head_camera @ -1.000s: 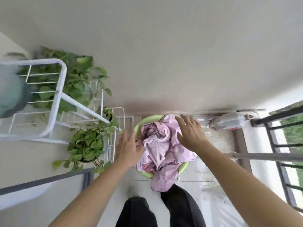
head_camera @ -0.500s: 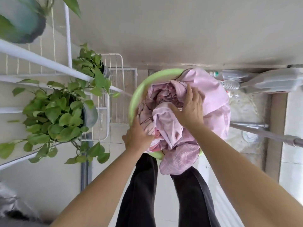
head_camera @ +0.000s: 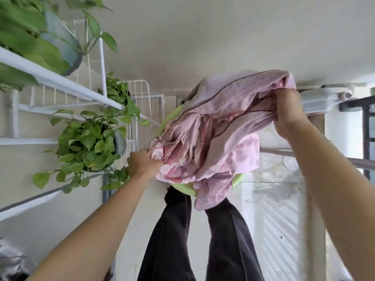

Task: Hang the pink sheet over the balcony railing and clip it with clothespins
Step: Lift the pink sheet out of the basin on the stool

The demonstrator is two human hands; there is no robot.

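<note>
The pink sheet (head_camera: 219,136) is a crumpled bundle half lifted out of a light green basin (head_camera: 183,189) on the floor in front of my legs. My right hand (head_camera: 286,110) grips a bunched fold at the sheet's upper right and holds it raised. At the bundle's lower left edge, my left hand (head_camera: 143,164) is closed on the fabric. A loose corner hangs over the basin's near rim. The dark balcony railing (head_camera: 365,120) shows at the far right edge. No clothespins are visible.
A white wire plant stand (head_camera: 67,86) with leafy potted plants (head_camera: 87,147) fills the left side, close to my left arm. A grey metal pole (head_camera: 316,155) runs across at right behind my right arm. A white plastic container (head_camera: 320,100) lies by the wall.
My right hand has pulled a fold of the sheet up and to the right, spreading the bundle. My left hand has shifted left along the fabric's edge. The view has moved closer.
</note>
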